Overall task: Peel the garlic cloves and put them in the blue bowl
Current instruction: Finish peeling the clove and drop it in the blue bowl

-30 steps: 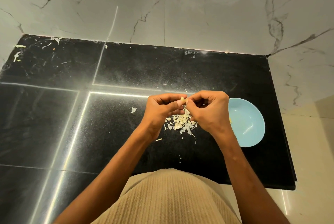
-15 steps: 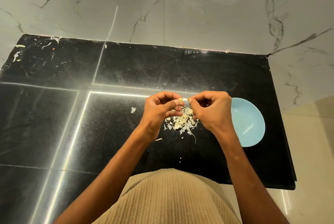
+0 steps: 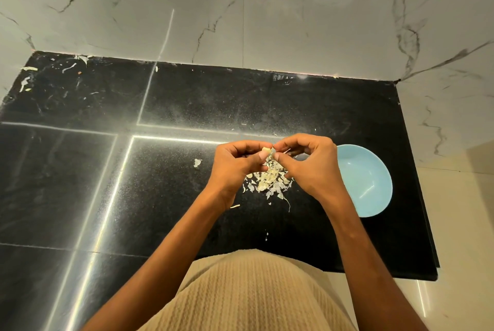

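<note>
Over the black counter (image 3: 187, 95), my left hand (image 3: 235, 165) pinches a small pale garlic clove (image 3: 266, 150) between thumb and fingers. My right hand (image 3: 310, 165) meets it from the right and pinches a thin strip of the clove's skin at its tip. Below both hands lies a heap of garlic peels (image 3: 270, 182) on the counter. The light blue bowl (image 3: 366, 183) stands just right of my right hand, which hides its left rim. I cannot see any clove inside the part of the bowl that shows.
A stray peel (image 3: 197, 162) lies left of my left hand, and more scraps (image 3: 28, 76) litter the far left corner. A marble wall (image 3: 240, 9) rises behind the counter. The counter's right edge (image 3: 417, 170) runs close past the bowl.
Both hands stayed above the peel heap and kept working the clove. My right fingers shifted slightly at the clove's tip, pulling at its skin.
</note>
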`<act>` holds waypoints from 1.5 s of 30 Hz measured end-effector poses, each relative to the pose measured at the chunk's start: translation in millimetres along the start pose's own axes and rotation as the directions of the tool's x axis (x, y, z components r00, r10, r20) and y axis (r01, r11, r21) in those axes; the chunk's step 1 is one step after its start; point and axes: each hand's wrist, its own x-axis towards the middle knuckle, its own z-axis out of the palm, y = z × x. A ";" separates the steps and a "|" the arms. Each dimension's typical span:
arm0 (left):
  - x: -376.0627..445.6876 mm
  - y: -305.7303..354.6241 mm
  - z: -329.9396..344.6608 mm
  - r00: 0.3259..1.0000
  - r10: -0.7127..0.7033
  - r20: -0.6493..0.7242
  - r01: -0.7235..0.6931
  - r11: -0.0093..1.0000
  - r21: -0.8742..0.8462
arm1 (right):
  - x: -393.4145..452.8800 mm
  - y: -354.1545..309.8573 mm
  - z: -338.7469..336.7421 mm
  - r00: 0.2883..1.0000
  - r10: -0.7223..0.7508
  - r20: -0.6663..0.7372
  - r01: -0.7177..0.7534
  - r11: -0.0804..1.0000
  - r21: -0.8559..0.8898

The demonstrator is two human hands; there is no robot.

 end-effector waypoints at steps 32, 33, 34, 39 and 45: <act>-3.5 5.2 6.5 0.997 -0.011 -0.076 0.006 0.997 -0.071 | -4.1 -3.7 5.8 0.966 -0.247 -0.075 0.237 0.964 -0.117; -3.5 5.7 7.3 0.997 -0.022 -0.077 0.015 0.995 -0.096 | -4.3 -3.9 6.0 0.959 -0.270 -0.083 0.257 0.956 -0.138; -3.5 6.5 7.9 0.996 -0.031 -0.079 0.021 0.993 -0.117 | -4.2 -3.9 6.0 0.953 -0.291 -0.086 0.276 0.949 -0.154; -4.3 9.2 9.4 0.994 -0.029 -0.106 0.013 0.988 -0.155 | -3.6 -3.4 7.0 0.927 -0.373 -0.049 0.357 0.913 -0.200; -5.4 9.8 10.2 0.991 -0.015 -0.132 -0.002 0.992 -0.125 | -2.1 -2.4 6.1 0.913 -0.407 -0.032 0.392 0.895 -0.211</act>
